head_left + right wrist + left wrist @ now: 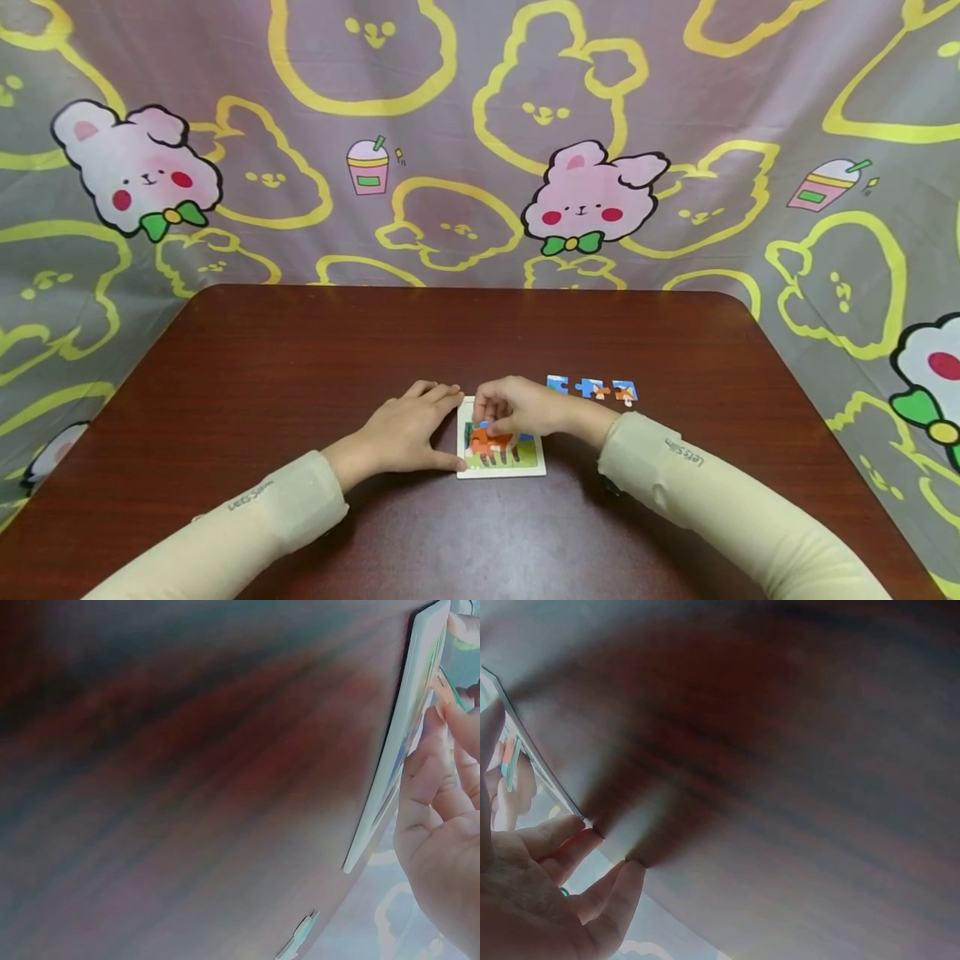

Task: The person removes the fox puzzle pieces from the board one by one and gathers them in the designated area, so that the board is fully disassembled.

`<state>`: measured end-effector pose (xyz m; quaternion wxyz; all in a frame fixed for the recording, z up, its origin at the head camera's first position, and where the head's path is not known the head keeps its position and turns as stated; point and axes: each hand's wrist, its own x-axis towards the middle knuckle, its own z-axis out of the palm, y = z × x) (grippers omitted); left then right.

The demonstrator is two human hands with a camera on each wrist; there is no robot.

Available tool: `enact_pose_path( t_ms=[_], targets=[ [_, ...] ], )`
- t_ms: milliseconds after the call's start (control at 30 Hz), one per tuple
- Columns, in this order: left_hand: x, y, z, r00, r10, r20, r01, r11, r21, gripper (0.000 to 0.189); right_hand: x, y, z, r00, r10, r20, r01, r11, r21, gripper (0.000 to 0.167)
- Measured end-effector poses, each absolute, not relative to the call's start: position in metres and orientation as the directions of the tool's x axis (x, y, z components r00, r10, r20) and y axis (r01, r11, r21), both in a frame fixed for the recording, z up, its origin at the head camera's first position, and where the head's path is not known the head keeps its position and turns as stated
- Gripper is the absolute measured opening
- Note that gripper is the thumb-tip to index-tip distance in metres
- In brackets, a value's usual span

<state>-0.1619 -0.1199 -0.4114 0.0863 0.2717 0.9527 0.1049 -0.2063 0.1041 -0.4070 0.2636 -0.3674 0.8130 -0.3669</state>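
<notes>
A small jigsaw puzzle in a pale tray (501, 474) lies on the table, its picture showing an orange animal with dark legs on green grass. My left hand (408, 431) rests at the tray's left side, thumb and fingers spread, with fingertips touching the edge. Over the puzzle, my right hand (525, 406) pinches a puzzle piece between thumb and fingers. That puzzle piece (445, 688) is tilted above the tray in the right wrist view; orange and a green edge show on it. The hand hides the puzzle's upper part.
Loose puzzle pieces (593, 388) lie in a row beyond the right forearm, blue and orange. The dark red wooden table (337, 350) extends to a patterned curtain (450, 142) behind and at the sides.
</notes>
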Motion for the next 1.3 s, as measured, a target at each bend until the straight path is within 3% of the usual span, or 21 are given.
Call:
enact_pose_path(
  t_ms=[500, 867, 1300],
  targets=[
    [-0.162, -0.120, -0.409, -0.839, 0.533, -0.113, 0.493, 0.830, 0.260, 0.098, -0.210, 0.117, -0.408, -0.601, -0.796, -0.068, -0.421, 0.388, -0.820, 0.013],
    [-0.161, -0.119, -0.409, -0.839, 0.531, -0.121, 0.491, 0.834, 0.253, 0.097, -0.211, 0.137, -0.409, -0.658, -0.747, -0.094, -0.359, 0.421, -0.833, 0.012],
    [-0.161, -0.119, -0.409, -0.836, 0.537, -0.115, 0.496, 0.829, 0.259, 0.096, -0.209, 0.161, -0.410, -0.679, -0.732, -0.060, -0.354, 0.398, -0.846, 0.010]
  ],
)
